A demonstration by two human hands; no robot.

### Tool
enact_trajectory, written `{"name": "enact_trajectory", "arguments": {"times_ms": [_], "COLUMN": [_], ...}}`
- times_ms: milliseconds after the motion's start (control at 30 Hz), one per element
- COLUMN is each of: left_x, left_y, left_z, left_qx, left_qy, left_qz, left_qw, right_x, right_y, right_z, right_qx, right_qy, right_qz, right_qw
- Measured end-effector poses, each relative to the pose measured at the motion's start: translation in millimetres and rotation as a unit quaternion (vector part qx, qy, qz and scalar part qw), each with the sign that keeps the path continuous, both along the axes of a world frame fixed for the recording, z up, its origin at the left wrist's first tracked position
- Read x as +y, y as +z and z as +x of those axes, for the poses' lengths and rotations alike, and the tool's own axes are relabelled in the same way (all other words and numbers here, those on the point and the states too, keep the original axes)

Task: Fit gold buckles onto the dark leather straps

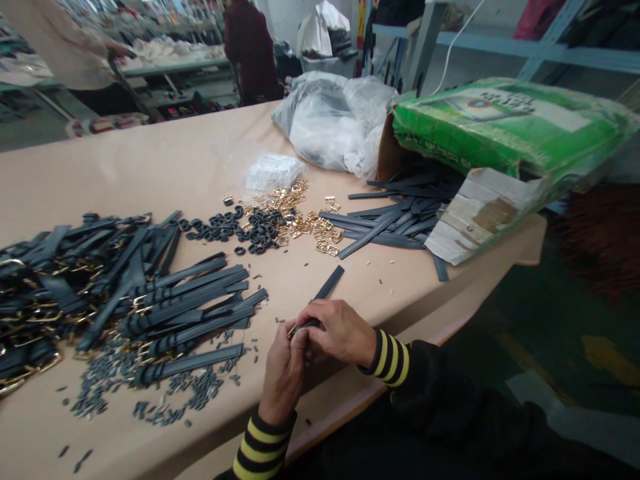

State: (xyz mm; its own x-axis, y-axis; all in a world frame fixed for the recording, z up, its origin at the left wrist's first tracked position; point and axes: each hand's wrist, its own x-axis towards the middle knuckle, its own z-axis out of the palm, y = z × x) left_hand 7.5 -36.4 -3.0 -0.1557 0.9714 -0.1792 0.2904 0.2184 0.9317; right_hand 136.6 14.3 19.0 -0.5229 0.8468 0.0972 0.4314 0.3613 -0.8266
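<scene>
Together at the worktop's (165,153) near edge, my left hand (284,373) and right hand (345,331) close on a dark strap (329,283), its free end pointing away from me. To their left I see finished-looking straps (195,313) with gold buckles beside a scatter of small dark bits (200,390); beyond the hands lie black loops (260,230) and gold buckles (327,227). More loose straps (383,223) spill from a green box (505,127) at right, near a clear plastic bag (340,120).
</scene>
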Motion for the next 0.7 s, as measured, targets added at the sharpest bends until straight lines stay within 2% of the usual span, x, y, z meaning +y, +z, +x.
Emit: {"name": "enact_trajectory", "arguments": {"times_ms": [67, 133, 233, 300, 400, 500, 600, 700], "left_x": [0.1, 0.8, 2.3, 3.2, 4.0, 4.6, 5.7, 7.2], "left_y": [1.0, 2.5, 5.7, 8.3, 11.8, 13.9, 15.6, 17.9], "left_z": [-4.4, -7.2, -7.8, -6.5, -3.7, -0.2, 4.0, 6.9], "left_qx": [-0.025, -0.04, -0.043, -0.044, -0.035, 0.016, 0.081, 0.103], "left_qy": [-0.024, -0.022, 0.011, 0.028, 0.04, 0.049, 0.051, 0.046], "left_qz": [-0.012, -0.014, -0.003, 0.0, 0.002, 0.003, 0.017, 0.022], "left_qw": [0.999, 0.999, 0.999, 0.999, 0.999, 0.999, 0.995, 0.993], "right_x": [4.0, 10.1, 21.5, 28.3, 32.7, 30.3, 25.6, 21.7], "right_y": [3.5, 10.0, 21.2, 25.6, 24.7, 18.9, 14.1, 11.8], "right_z": [3.7, 10.8, 25.7, 34.9, 41.4, 39.2, 33.6, 27.9], "right_qx": [0.017, 0.033, 0.012, -0.047, -0.165, -0.197, -0.159, -0.126], "right_qy": [0.026, 0.055, 0.051, 0.058, 0.15, 0.208, 0.168, 0.131], "right_qz": [-0.019, -0.025, 0.047, 0.094, 0.049, -0.003, -0.019, 0.005], "right_qw": [0.999, 0.998, 0.998, 0.993, 0.974, 0.958, 0.973, 0.983]}}
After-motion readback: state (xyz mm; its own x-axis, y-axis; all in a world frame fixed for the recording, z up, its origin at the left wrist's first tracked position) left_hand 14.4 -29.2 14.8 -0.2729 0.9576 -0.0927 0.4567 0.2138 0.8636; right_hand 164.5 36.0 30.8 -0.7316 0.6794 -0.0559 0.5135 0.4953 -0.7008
